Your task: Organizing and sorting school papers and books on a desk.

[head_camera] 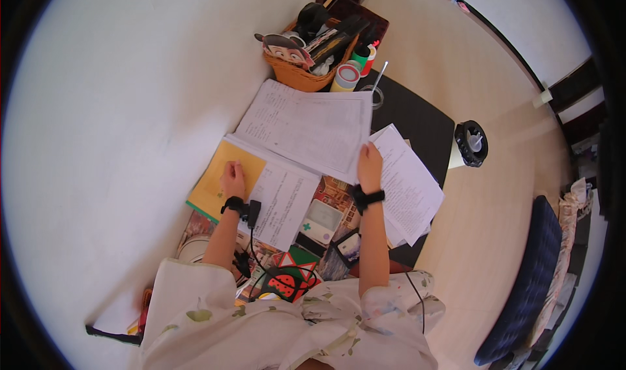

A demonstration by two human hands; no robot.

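Observation:
My right hand (370,167) grips the right edge of a lifted set of printed sheets (313,125), tilted up over the far part of the desk. My left hand (233,179), fingers curled, rests on a yellow cover or sheet (210,174) at the left. Beside it lies a page with printed lines (283,198), partly under the lifted sheets. A loose pile of printed papers (406,189) is just right of my right hand. Black bands circle both wrists; a small black device (254,214) with a cable is at the left one.
A wicker basket (301,79) full of items stands at the back by the wall, near a yellow can (346,78) and a glass with a straw (376,96). Close to me are a handheld-console-shaped item (321,221), a strawberry-patterned item (282,285) and looping cable. A lidded tumbler (471,144) stands beyond the right edge.

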